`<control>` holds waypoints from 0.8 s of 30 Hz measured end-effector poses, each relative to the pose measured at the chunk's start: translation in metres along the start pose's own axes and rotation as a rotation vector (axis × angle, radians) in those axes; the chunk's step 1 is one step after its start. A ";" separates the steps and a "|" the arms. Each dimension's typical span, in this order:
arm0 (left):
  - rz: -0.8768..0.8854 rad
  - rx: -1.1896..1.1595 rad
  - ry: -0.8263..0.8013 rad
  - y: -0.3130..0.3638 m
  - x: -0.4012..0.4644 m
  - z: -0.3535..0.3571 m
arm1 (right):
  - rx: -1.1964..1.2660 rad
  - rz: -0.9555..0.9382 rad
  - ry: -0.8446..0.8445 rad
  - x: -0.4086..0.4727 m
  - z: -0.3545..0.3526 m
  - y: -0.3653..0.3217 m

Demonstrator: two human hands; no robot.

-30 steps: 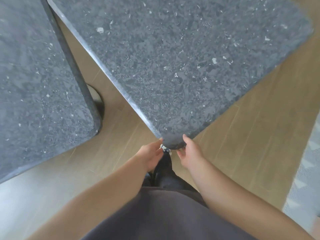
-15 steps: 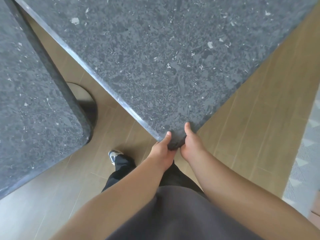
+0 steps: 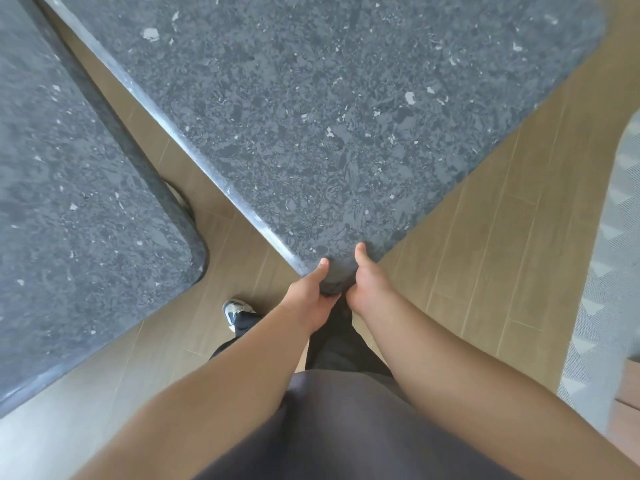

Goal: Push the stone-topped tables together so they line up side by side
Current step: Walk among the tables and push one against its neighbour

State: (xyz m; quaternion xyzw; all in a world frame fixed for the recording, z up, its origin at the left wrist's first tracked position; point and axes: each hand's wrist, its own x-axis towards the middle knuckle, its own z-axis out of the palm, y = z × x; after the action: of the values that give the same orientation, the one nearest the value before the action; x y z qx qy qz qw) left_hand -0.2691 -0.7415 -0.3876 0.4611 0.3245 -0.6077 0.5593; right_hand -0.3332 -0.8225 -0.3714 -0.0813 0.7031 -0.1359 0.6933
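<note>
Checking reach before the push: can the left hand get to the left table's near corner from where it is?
Probably yes. The left hand grips the right table at its corner; only bare wood floor lies between it and the left table. It must drop its grip first.

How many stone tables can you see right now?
2. The left table fills the left side, standing apart across a strip of floor. The right table spans the centre and top, its near corner gripped by both hands. Others may lie out of frame.

Head view, steeply downward (close)
</note>
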 end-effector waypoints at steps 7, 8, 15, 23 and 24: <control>-0.007 -0.034 0.047 0.037 -0.024 -0.045 | -0.061 0.055 0.007 0.004 0.031 0.055; -0.005 -0.024 0.056 0.040 -0.026 -0.050 | -0.064 0.060 0.009 0.004 0.035 0.060; -0.008 -0.001 0.030 0.057 -0.031 -0.067 | -0.060 0.045 0.008 0.005 0.048 0.078; -0.033 0.023 0.015 0.069 -0.033 -0.079 | -0.040 0.046 0.000 -0.001 0.060 0.088; -0.035 0.024 0.016 0.072 -0.035 -0.082 | -0.048 0.041 0.005 -0.003 0.062 0.091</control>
State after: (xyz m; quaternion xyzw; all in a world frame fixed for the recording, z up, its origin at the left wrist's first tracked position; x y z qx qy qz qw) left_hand -0.1843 -0.6653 -0.3765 0.4671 0.3296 -0.6173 0.5405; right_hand -0.2645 -0.7400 -0.3968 -0.0829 0.7094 -0.1052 0.6919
